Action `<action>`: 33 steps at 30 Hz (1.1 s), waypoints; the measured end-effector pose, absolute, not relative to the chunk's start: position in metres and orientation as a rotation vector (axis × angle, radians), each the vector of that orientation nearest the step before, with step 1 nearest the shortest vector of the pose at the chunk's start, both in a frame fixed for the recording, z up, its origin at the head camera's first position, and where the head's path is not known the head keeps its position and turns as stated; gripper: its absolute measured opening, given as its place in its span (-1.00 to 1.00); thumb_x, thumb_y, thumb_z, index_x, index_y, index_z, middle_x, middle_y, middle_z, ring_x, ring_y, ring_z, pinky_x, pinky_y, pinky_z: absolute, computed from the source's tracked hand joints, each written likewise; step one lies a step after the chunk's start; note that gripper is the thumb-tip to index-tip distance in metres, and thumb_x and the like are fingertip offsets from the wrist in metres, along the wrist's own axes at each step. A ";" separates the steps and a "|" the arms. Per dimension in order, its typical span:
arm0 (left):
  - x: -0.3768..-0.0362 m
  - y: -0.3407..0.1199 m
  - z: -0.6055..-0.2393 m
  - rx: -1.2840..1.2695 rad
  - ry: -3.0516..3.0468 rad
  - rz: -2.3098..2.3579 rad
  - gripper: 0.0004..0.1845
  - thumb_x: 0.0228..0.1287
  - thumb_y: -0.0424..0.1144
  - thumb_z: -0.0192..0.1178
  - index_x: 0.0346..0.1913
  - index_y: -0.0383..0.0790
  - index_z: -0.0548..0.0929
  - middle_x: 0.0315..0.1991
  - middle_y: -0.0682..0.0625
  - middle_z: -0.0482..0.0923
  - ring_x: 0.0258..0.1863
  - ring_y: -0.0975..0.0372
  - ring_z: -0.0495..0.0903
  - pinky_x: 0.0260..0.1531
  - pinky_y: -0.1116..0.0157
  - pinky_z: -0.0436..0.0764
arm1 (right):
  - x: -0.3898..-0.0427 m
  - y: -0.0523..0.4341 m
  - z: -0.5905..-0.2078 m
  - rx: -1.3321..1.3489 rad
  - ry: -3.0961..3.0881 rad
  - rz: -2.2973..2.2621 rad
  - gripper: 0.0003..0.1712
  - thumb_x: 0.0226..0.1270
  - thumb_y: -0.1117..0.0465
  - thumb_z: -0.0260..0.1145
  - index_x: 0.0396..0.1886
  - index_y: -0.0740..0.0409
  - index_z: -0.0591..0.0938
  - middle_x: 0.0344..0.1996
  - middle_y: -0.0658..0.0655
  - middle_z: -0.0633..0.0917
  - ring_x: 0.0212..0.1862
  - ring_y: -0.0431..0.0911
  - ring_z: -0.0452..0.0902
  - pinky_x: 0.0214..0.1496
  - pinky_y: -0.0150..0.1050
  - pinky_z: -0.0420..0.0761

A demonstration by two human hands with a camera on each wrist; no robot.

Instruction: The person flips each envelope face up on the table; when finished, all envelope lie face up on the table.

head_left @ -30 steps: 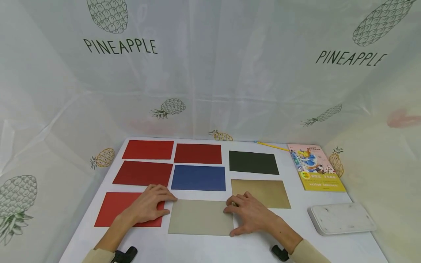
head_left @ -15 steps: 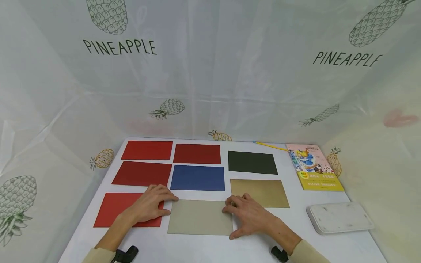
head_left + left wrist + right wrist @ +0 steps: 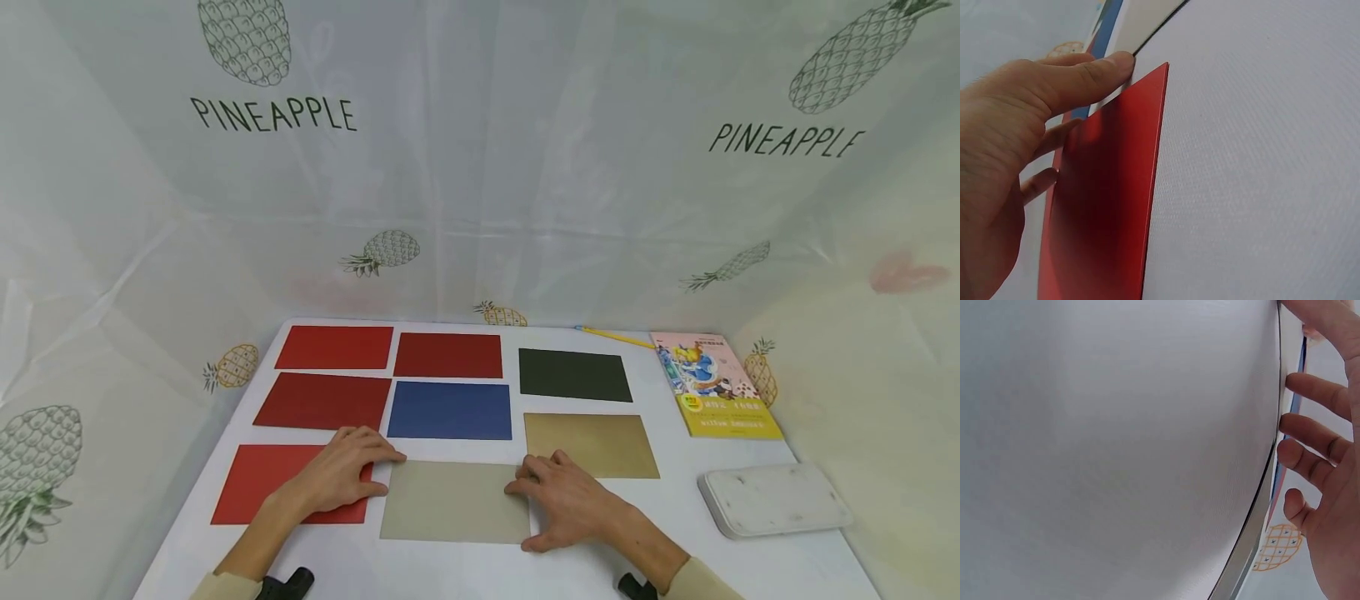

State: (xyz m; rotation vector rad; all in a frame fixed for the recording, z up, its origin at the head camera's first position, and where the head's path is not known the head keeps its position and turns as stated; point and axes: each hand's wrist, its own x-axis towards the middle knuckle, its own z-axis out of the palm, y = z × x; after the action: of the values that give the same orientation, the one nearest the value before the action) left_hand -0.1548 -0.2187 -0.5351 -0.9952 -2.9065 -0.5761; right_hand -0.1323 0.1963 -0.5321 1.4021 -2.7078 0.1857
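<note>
Both hands flat, fingers spread: left hand (image 3: 337, 475) pressing matte red card (image 3: 258, 483), right hand (image 3: 573, 500) touching smooth beige card (image 3: 450, 504) edge.

Wearing pale beige long sleeves, cuffs ending at both wrists, left sleeve (image 3: 217, 587) and right sleeve (image 3: 693, 581) showing at the lower edge. Carrying a small black wrist-mounted device by each cuff (image 3: 288, 582). Going bare-handed: left hand (image 3: 337, 473), right hand (image 3: 570, 500), short trimmed nails.
</note>
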 end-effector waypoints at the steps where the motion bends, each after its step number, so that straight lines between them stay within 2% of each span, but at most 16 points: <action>1: -0.154 -0.219 -0.536 -0.994 -2.906 -0.571 -0.42 -0.09 0.06 0.59 0.11 0.26 0.72 0.00 0.29 0.63 0.08 0.30 0.50 0.13 -0.02 0.37 | -0.132 0.196 -0.533 1.404 -2.710 0.184 -0.20 -0.09 -0.54 0.41 0.11 -0.25 0.65 -0.06 -0.15 0.50 -0.07 -0.29 0.47 -0.07 -0.25 0.28; 13: -0.152 -0.216 -0.533 -0.999 -2.955 -0.598 -0.42 -0.06 -0.01 0.58 0.13 0.25 0.69 -0.01 0.29 0.62 0.05 0.31 0.51 0.15 -0.05 0.36 | -0.130 0.197 -0.534 1.391 -2.750 0.243 -0.19 -0.08 -0.55 0.41 0.13 -0.25 0.66 -0.03 -0.15 0.51 -0.01 -0.30 0.48 -0.03 -0.25 0.32; 20: -0.152 -0.217 -0.531 -0.976 -3.014 -0.720 -0.43 -0.01 -0.07 0.57 0.13 0.31 0.66 -0.18 0.40 0.58 -0.04 0.41 0.46 0.18 -0.03 0.29 | -0.128 0.195 -0.533 1.383 -2.755 0.281 -0.22 -0.06 -0.51 0.44 0.12 -0.23 0.66 -0.01 -0.12 0.52 -0.01 -0.28 0.49 -0.04 -0.23 0.33; 23: -0.152 -0.218 -0.532 -0.985 -3.002 -0.768 -0.43 0.00 -0.12 0.56 0.13 0.32 0.65 -0.20 0.41 0.56 -0.05 0.42 0.46 0.17 -0.05 0.28 | -0.127 0.195 -0.532 1.373 -2.774 0.285 -0.23 -0.05 -0.49 0.45 0.12 -0.22 0.66 0.00 -0.11 0.52 0.00 -0.27 0.49 -0.03 -0.21 0.34; 33: -0.156 -0.215 -0.529 -1.003 -2.951 -0.840 -0.58 0.05 -0.16 0.55 -0.03 0.31 0.70 -0.21 0.43 0.56 -0.06 0.42 0.48 0.21 -0.12 0.22 | -0.126 0.197 -0.532 1.339 -2.804 0.295 -0.23 -0.08 -0.45 0.49 0.12 -0.22 0.67 0.00 -0.10 0.51 0.00 -0.26 0.50 0.02 -0.20 0.35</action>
State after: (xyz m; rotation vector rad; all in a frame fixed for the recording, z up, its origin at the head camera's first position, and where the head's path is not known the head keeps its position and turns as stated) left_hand -0.1555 -0.2150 -0.5295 -1.0035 -2.9511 -0.8401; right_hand -0.1263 0.1965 -0.5320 1.3393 -2.8042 0.2954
